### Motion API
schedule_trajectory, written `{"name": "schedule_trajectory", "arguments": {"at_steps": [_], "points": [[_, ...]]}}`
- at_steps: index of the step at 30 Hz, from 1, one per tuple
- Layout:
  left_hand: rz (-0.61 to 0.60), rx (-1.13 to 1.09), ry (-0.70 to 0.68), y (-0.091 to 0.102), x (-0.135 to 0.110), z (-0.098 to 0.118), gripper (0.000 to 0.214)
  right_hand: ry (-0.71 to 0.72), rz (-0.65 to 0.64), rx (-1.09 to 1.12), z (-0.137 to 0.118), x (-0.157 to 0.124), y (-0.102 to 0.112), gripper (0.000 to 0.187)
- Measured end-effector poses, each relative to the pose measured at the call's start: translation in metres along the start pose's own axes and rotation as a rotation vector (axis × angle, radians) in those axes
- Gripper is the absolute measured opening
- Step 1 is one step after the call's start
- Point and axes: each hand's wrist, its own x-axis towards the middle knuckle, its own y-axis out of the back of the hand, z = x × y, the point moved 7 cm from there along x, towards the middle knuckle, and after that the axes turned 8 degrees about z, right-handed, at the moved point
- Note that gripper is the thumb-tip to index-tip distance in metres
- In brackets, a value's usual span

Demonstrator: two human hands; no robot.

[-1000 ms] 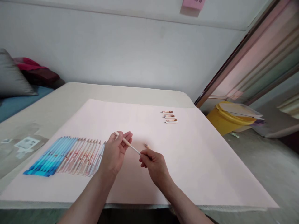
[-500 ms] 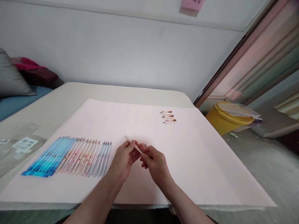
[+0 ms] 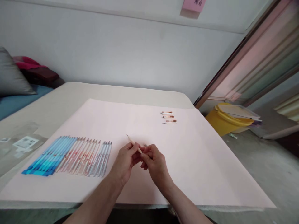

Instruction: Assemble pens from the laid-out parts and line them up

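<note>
A slim cream-white pen (image 3: 131, 140) slants between both hands above the middle of the pink sheet, its thin dark tip pointing up and left. My left hand (image 3: 125, 158) pinches the pen's shaft between thumb and fingers. At the lower end, my right hand (image 3: 156, 163) closes its thumb and fingertips around the pen; the fingers partly hide that end. A small dark-and-light spot shows near the right fingertips, too small to make out. Left of the hands lie rows of pens: blue ones (image 3: 52, 154), pink-patterned ones (image 3: 78, 155) and pale grey-blue ones (image 3: 102, 158).
Towards the back right lie several short brown-patterned pen parts (image 3: 171, 120) beside white dark-tipped pieces (image 3: 169, 123). The pink sheet (image 3: 198, 161) covers much of the table. A clear plastic bag (image 3: 14, 155) lies at left. A yellow bucket (image 3: 217, 121) stands beyond the right edge.
A thin dark tip now shows at the pen's far end, where a plain pale end showed before. Both hands stay in nearly the same place.
</note>
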Motion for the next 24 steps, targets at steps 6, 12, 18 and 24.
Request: {"name": "schedule_trajectory", "arguments": {"at_steps": [6, 12, 18, 24], "points": [[0.072, -0.057, 0.032, 0.009, 0.004, 0.005, 0.015, 0.118, -0.032, -0.328, -0.006, 0.003, 0.003, 0.003], [0.117, -0.123, 0.139, 0.015, 0.007, -0.009, 0.007, 0.154, -0.052, -0.403, -0.011, 0.007, 0.006, 0.015], [0.302, -0.193, 0.099, 0.034, 0.018, 0.007, 0.008, 0.166, 0.166, -0.515, -0.020, 0.034, 0.059, 0.026], [0.314, -0.235, 0.027, 0.044, 0.021, 0.025, 0.012, 0.152, 0.029, -1.211, 0.002, 0.041, 0.052, 0.015]]}}
